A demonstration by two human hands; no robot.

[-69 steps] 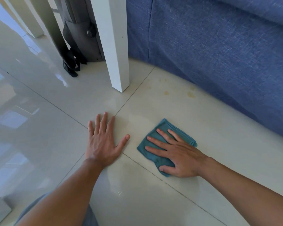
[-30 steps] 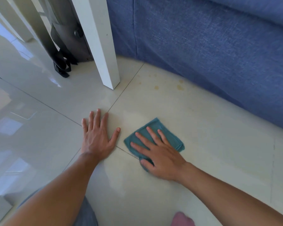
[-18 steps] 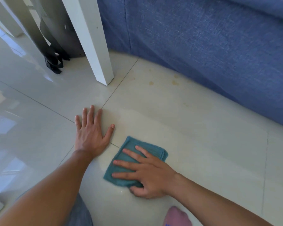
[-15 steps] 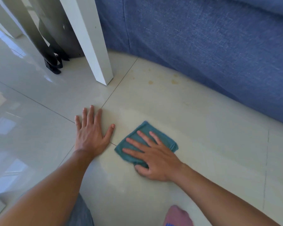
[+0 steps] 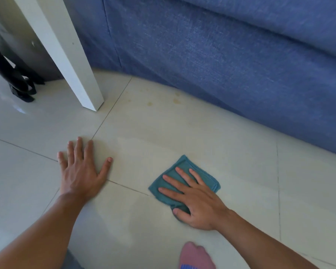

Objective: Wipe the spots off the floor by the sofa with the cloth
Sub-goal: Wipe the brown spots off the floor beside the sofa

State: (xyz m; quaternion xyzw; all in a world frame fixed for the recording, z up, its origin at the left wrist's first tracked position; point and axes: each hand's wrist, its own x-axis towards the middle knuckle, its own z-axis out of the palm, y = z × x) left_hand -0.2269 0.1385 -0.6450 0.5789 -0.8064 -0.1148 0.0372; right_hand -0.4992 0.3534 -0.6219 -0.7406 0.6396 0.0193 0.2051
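Observation:
A folded teal cloth (image 5: 180,167) lies flat on the pale floor tiles (image 5: 182,133). My right hand (image 5: 194,197) presses down on the cloth with spread fingers, thumb curled over its near edge. My left hand (image 5: 81,169) rests palm-down on the bare tile to the left, fingers apart, holding nothing. Several faint yellowish spots (image 5: 176,100) mark the floor farther away, close to the base of the blue sofa (image 5: 231,61). The cloth is well short of those spots.
A white furniture leg (image 5: 74,72) stands on the floor at the upper left. Behind it are a dark grey object and black straps (image 5: 21,88). A pink sock-clad foot (image 5: 196,256) shows at the bottom edge.
My right hand has slid the cloth back and forth, toward my body and then away and to the right. My left hand has stayed planted on the tile.

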